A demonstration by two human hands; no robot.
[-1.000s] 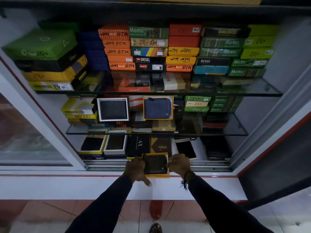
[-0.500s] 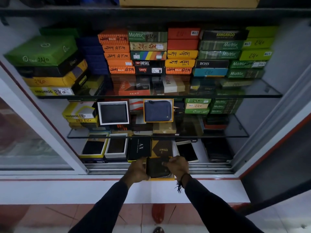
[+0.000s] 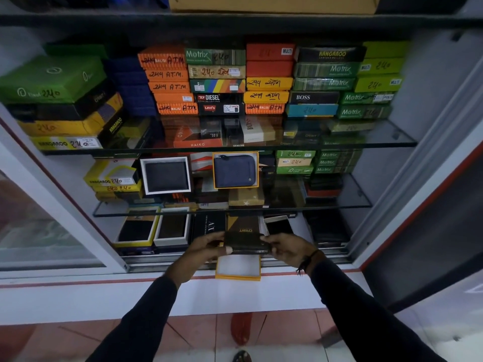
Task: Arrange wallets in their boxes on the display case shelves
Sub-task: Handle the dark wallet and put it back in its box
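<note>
Hands met low before an open display case (image 3: pixel 60 231). From the left, the left hand (image 3: pixel 206 248) pinched one end of a dark zip wallet (image 3: pixel 247 242), thumb on its near edge. That wallet hung level just above its open yellow box (image 3: pixel 237 269), perhaps clear of it, on the case's sill. The right hand (image 3: pixel 287 248) gripped the wallet's other end.

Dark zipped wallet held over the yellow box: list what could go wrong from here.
1. The dark zipped wallet is pinched only at its ends by the left hand and right hand; a slipping grip could drop it.
2. The open yellow box sits on the case's front ledge, partly overhanging; a nudge may tip it off.
3. The glass shelf edge is just above; lifting could knock it.
</note>
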